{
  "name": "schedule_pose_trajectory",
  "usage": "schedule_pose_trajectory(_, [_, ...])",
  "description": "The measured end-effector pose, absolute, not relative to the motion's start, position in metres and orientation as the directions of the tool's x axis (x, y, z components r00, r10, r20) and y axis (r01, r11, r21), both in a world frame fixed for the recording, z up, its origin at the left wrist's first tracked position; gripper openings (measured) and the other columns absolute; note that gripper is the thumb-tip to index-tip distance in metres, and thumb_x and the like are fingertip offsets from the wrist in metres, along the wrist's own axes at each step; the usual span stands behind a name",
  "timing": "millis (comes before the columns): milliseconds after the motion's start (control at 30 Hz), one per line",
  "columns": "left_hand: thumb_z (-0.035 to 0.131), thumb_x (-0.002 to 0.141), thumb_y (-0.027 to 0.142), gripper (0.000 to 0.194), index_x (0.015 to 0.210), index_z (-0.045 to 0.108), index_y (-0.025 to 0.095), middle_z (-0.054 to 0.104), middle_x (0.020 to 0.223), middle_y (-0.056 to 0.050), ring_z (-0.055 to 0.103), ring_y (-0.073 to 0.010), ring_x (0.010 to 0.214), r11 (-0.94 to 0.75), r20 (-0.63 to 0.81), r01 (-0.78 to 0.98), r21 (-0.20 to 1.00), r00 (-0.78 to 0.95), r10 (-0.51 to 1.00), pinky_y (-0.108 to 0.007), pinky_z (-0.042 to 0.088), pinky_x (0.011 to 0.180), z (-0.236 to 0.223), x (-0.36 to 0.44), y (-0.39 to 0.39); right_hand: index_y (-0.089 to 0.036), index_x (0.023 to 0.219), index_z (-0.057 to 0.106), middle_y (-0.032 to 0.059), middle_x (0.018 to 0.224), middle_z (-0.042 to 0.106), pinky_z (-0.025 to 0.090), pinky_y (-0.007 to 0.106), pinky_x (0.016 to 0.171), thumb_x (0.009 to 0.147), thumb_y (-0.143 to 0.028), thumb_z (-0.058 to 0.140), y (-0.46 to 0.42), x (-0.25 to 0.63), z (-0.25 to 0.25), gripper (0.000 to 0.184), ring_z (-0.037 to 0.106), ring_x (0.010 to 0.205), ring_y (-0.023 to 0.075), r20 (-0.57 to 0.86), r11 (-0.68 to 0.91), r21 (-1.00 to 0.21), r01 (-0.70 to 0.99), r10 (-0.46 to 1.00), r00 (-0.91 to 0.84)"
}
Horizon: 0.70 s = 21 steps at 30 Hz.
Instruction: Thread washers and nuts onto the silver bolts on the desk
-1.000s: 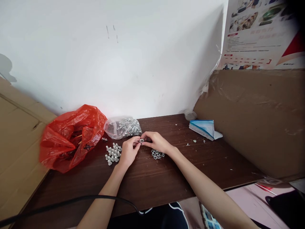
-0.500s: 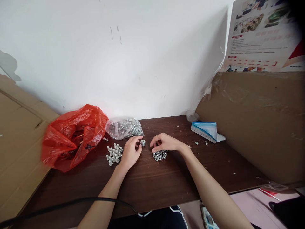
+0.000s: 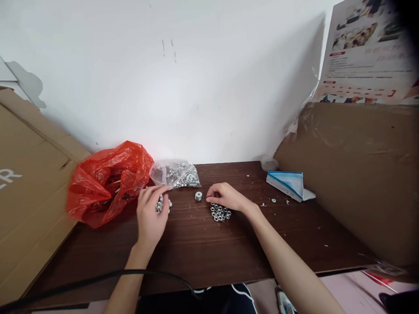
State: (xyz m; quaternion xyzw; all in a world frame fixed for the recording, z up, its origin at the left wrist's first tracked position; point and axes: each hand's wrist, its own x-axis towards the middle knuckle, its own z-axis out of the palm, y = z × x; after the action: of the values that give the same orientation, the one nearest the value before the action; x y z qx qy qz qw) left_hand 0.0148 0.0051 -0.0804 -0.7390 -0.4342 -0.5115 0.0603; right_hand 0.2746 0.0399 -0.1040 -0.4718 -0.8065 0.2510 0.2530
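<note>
My left hand [image 3: 152, 213] hovers over a small pile of pale metal bolts [image 3: 159, 205], fingers spread and thumb apart; part of the pile lies hidden beneath it. A short stack of metal washers [image 3: 198, 196] stands on the table between my hands. To the right of that stack, my right hand [image 3: 227, 196] is just above and behind a cluster of shiny hex nuts [image 3: 220, 213]. Its thumb and fingertips come together, and whatever may be between them does not show.
Behind the bolts sit a red plastic bag [image 3: 111, 183] and a clear bag of metal hardware [image 3: 180, 173]. A blue-and-white folded packet [image 3: 288, 183] lies right, near a large cardboard box [image 3: 353, 174]. Scraps dot the dark table [image 3: 196, 244]. A black cable [image 3: 108, 274] crosses the front.
My left hand has moved left from beside the washer stack to over the bolts, its fingers spreading. My right hand stays by the nuts, its fingertips closer together. The view has shifted slightly.
</note>
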Motion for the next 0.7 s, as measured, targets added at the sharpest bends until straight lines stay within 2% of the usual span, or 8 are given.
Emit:
schedule_pose_trajectory(133, [0.054,0.086,0.025,0.022,0.104,0.064,0.019,0.060,0.089,-0.004,0.056,-0.0187,0.085,-0.473,0.699,0.772,0.424,0.053,0.713,-0.034,0.046,0.082,-0.101,-0.032,-0.021,-0.020,0.103,0.062,0.0035,0.090,0.064,0.044,0.027,0.069,0.085,-0.029,0.061,0.037,0.261,-0.106,0.020,0.058,0.080,0.0160,0.360,0.505,-0.563,0.655,0.863,-0.356])
schedule_pose_trajectory(233, [0.059,0.082,0.038,0.023,0.096,0.065,0.020,0.059,0.079,-0.002,0.055,-0.0174,0.073,-0.382,0.568,0.789,0.482,0.051,0.822,-0.030,0.046,0.070,-0.118,-0.052,-0.030,-0.019,0.112,0.058,0.0063,0.101,0.062,0.046,0.031,0.077,0.085,-0.030,0.062,0.035,0.253,-0.108,0.030,0.057,0.091,0.0185,0.395,0.523,-0.530,0.667,0.849,-0.352])
schedule_pose_trajectory(333, [0.059,0.081,0.042,0.025,0.093,0.066,0.021,0.060,0.081,-0.002,0.055,-0.0168,0.073,-0.357,0.513,0.783,0.510,0.057,0.857,-0.028,0.046,0.068,-0.124,-0.053,-0.029,-0.018,0.114,0.057,0.0086,0.108,0.060,0.046,0.034,0.084,0.083,-0.027,0.064,0.035,0.250,-0.109,0.033,0.057,0.097,0.0202,0.375,0.526,-0.508,0.681,0.848,-0.375])
schedule_pose_trajectory(500, [0.061,0.080,0.043,0.025,0.086,0.068,0.020,0.061,0.082,-0.002,0.055,-0.0155,0.069,-0.339,0.519,0.794,0.504,0.035,0.854,-0.027,0.046,0.063,-0.121,-0.043,-0.023,-0.015,0.114,0.058,0.0099,0.103,0.063,0.045,0.035,0.083,0.083,-0.026,0.065,0.037,0.246,-0.111,0.033,0.057,0.095,0.0217,0.313,0.515,-0.489,0.704,0.857,-0.409])
schedule_pose_trajectory(700, [0.060,0.081,0.039,0.020,0.079,0.068,0.021,0.064,0.078,-0.001,0.056,-0.0147,0.064,-0.394,0.548,0.794,0.463,0.093,0.831,-0.027,0.046,0.060,-0.125,-0.046,-0.020,-0.016,0.109,0.061,0.0081,0.100,0.063,0.045,0.034,0.084,0.085,-0.027,0.063,0.042,0.246,-0.116,0.027,0.057,0.094,0.0211,0.351,0.551,-0.456,0.699,0.833,-0.428])
